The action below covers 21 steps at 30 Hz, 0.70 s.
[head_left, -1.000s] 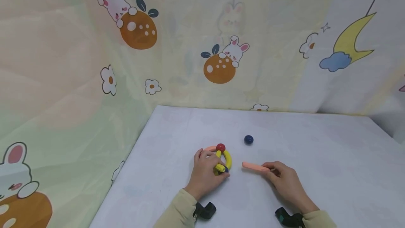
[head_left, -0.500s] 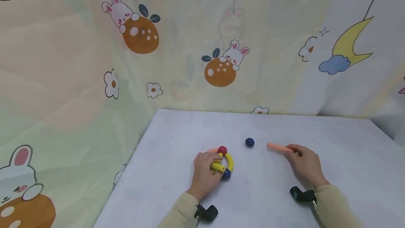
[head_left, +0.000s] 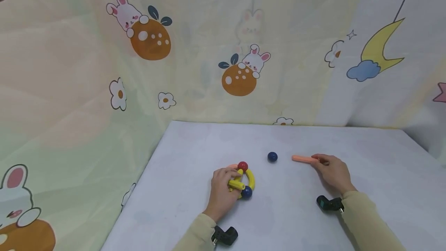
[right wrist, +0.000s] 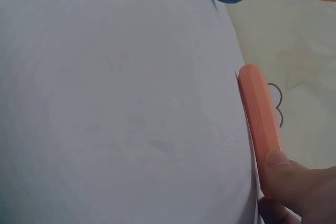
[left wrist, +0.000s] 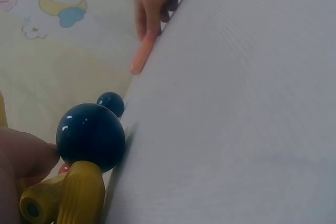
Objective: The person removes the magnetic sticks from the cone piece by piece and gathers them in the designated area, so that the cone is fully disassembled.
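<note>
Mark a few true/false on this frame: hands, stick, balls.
1. The right hand holds the orange stick. True.
2. The loose ball is red. False: it is dark blue.
3. The left hand holds the yellow cluster. True.
4. The orange stick touches the loose ball. False: there is a gap between them.
5. A red ball sits by one end of the curved yellow piece. True.

The right hand [head_left: 332, 171] has carried its straight orange plastic rod [head_left: 301, 159] farther from the fingers [head_left: 228, 172] of the left hand [head_left: 220, 195].
</note>
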Each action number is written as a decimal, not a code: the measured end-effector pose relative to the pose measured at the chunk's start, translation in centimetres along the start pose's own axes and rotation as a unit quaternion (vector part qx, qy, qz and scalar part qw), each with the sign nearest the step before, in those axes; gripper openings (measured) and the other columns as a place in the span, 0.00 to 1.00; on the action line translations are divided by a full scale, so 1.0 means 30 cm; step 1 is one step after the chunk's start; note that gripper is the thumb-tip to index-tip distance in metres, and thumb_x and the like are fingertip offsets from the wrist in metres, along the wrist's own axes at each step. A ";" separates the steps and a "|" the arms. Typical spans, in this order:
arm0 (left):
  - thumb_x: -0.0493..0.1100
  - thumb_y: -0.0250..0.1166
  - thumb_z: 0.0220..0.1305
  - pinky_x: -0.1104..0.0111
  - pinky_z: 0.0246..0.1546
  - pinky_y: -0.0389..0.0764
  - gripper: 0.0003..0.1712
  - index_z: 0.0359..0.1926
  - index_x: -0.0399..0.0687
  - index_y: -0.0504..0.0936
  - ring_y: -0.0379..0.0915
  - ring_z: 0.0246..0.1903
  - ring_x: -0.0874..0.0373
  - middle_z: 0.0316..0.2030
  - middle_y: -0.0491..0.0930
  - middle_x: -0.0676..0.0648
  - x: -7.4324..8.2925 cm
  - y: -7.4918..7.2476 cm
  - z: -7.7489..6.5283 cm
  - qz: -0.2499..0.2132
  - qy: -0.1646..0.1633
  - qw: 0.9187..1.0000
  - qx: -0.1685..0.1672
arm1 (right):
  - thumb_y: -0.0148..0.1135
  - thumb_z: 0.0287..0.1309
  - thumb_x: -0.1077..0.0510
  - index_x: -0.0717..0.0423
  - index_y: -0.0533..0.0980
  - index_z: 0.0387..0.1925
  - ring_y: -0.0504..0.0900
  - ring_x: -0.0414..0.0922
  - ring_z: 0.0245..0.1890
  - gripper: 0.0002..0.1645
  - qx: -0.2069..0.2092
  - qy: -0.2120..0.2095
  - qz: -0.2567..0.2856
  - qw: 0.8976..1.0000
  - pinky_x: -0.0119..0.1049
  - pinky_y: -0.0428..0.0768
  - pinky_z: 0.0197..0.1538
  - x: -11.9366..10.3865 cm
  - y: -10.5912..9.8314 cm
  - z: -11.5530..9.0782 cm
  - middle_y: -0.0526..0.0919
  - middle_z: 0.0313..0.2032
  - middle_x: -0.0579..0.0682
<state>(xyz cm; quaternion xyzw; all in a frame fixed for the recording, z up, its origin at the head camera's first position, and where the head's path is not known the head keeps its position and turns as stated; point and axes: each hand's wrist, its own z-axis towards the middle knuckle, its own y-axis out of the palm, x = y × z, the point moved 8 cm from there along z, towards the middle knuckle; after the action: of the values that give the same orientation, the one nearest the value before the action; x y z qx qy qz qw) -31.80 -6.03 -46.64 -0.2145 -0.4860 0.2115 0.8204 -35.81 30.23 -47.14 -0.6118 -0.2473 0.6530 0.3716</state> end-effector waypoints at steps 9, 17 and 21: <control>0.31 0.68 0.45 0.51 0.59 0.63 0.21 0.44 0.51 0.84 0.63 0.56 0.54 0.49 0.76 0.54 0.004 -0.004 -0.001 -0.002 -0.004 1.000 -0.005 | 0.57 0.68 0.49 0.64 0.76 0.57 0.76 0.63 0.47 0.25 0.012 -0.022 -0.030 0.999 0.55 0.73 0.43 0.001 0.007 0.017 0.79 0.50 0.69; 0.32 0.69 0.49 0.53 0.60 0.64 0.20 0.45 0.52 0.83 0.61 0.59 0.55 0.52 0.75 0.54 -0.008 0.006 0.002 -0.010 -0.020 1.000 -0.016 | 0.58 0.66 0.53 0.64 0.74 0.59 0.75 0.64 0.48 0.25 0.024 -0.021 -0.042 0.999 0.57 0.73 0.44 0.000 0.003 0.017 0.78 0.50 0.70; 0.32 0.69 0.51 0.56 0.59 0.66 0.20 0.47 0.51 0.81 0.60 0.60 0.56 0.56 0.72 0.53 -0.015 0.003 -0.001 -0.008 -0.029 0.999 -0.012 | 0.61 0.62 0.55 0.69 0.71 0.59 0.75 0.64 0.45 0.29 0.049 -0.016 -0.030 0.998 0.57 0.72 0.43 -0.013 -0.006 0.001 0.77 0.47 0.71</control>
<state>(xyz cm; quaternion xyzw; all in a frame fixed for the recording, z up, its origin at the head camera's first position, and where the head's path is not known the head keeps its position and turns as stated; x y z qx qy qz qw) -32.00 -6.21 -47.03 -0.2146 -0.5137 0.2052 0.8050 -35.83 30.02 -46.75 -0.5743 -0.2390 0.6629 0.4167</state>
